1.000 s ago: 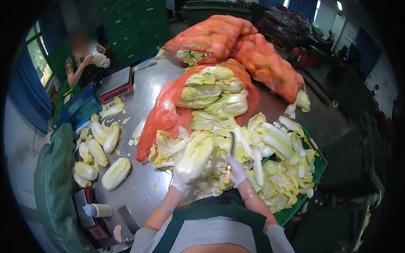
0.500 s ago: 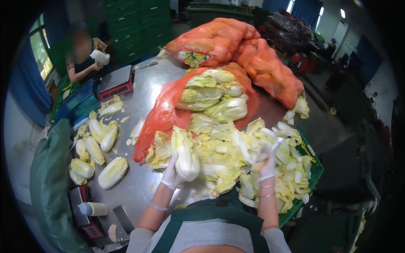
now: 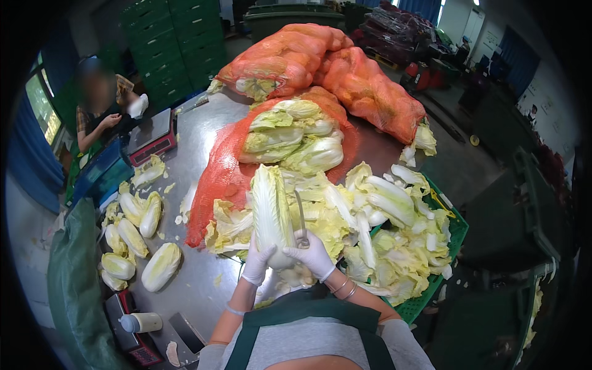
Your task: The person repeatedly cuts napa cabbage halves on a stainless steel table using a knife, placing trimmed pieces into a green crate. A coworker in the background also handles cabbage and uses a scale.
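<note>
A napa cabbage [image 3: 270,209] stands upright in front of me, its stem end down. My left hand [image 3: 257,262], in a white glove, grips it low on the left side. My right hand [image 3: 311,254], also gloved, holds a knife [image 3: 300,217] whose blade points up along the cabbage's right side. Under and beside them lies a heap of trimmed leaves [image 3: 382,240] filling a green crate [image 3: 455,231].
Orange net sacks [image 3: 345,74] of cabbages lie across the steel table [image 3: 203,290]. Trimmed cabbages [image 3: 139,231] sit at the left edge. Another person [image 3: 102,111] stands by a scale [image 3: 151,135] at far left. A white bottle [image 3: 142,322] lies near me.
My right hand came back from the leaf heap on the right and now holds the knife against the cabbage. The cabbage has been tipped upright in my left hand.
</note>
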A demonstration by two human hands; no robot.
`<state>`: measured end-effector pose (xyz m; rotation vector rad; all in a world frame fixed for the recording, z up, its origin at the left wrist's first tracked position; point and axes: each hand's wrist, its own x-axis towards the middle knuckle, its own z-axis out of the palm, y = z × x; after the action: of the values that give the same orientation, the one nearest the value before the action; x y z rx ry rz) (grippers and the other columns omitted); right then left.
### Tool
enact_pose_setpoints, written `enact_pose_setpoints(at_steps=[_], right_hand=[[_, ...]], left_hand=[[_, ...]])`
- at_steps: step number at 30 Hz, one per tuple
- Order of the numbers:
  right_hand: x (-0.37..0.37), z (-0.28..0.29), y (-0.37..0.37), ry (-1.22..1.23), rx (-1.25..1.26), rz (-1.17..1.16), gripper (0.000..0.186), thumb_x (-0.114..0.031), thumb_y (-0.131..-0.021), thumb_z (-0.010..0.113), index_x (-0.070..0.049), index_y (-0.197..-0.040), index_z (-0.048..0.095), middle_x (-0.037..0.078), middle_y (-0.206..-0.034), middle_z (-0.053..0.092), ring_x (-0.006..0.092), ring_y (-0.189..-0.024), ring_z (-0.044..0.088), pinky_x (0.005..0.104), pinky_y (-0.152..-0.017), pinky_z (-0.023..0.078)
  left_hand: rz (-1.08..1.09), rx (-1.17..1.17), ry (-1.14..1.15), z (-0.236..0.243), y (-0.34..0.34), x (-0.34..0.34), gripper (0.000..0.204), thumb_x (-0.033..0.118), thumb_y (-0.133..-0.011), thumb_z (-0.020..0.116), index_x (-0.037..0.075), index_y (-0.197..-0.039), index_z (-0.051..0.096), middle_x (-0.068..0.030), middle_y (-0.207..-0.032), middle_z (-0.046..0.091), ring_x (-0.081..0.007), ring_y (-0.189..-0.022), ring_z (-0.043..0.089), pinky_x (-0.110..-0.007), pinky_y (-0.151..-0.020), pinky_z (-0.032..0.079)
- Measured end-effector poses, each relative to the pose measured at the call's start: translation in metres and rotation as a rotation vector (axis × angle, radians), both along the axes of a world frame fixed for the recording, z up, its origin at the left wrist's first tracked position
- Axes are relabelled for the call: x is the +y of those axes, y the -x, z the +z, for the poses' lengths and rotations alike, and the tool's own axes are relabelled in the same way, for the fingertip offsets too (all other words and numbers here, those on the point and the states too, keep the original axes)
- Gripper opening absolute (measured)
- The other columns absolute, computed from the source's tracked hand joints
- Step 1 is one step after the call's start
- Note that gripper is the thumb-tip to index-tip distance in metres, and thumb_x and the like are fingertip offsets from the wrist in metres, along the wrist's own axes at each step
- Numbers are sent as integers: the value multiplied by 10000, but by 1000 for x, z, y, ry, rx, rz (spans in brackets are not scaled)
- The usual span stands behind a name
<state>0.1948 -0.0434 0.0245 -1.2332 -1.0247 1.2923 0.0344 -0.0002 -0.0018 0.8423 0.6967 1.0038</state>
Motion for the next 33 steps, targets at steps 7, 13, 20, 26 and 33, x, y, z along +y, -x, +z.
enact_pose_setpoints(at_steps=[7, 13, 20, 26, 33], right_hand=[[-18, 12, -2, 166, 429, 64, 281, -125, -788, 677, -26, -999, 521, 45, -916, 571, 103, -796, 556, 254, -704, 477], [-35, 48, -26, 35, 603, -170, 320, -56, -784, 589, 2, -1084, 492, 90, -987, 577, 167, -881, 585, 292, -762, 498], [-24, 74, -156, -394, 731, -854, 337, -386, -892, 511, -55, -951, 519, 24, -737, 555, 87, -573, 519, 201, -465, 431], [-19, 12, -126, -104, 815, -673, 425, -455, -880, 504, -68, -1052, 528, 25, -872, 586, 36, -549, 457, 158, -438, 355], [3, -14, -20, 77, 425, -176, 420, -369, -865, 565, -62, -1137, 474, 41, -877, 566, 64, -589, 511, 179, -471, 408]], left_hand=[[-242, -303, 198, 4, 1, 2, 787, 194, -715, 724, 54, -1345, 274, -123, -1229, 463, -218, -1114, 478, -343, -929, 415], [-133, 60, -34, 5, 12, 4, 787, 217, -698, 713, 9, -1330, 294, -151, -1205, 498, -228, -1068, 525, -343, -871, 464], [-679, -748, 481, -56, 31, -24, 705, 503, -801, 506, 37, -1312, 365, -235, -1128, 533, -452, -885, 571, -490, -605, 507], [-460, -822, 578, -44, 23, -25, 744, 608, -805, 393, 103, -1348, 330, -253, -1167, 490, -439, -737, 566, -441, -503, 497], [-428, -645, 505, -30, 42, -28, 758, 491, -795, 531, 55, -1368, 292, -178, -1315, 413, -349, -1129, 472, -450, -871, 447]])
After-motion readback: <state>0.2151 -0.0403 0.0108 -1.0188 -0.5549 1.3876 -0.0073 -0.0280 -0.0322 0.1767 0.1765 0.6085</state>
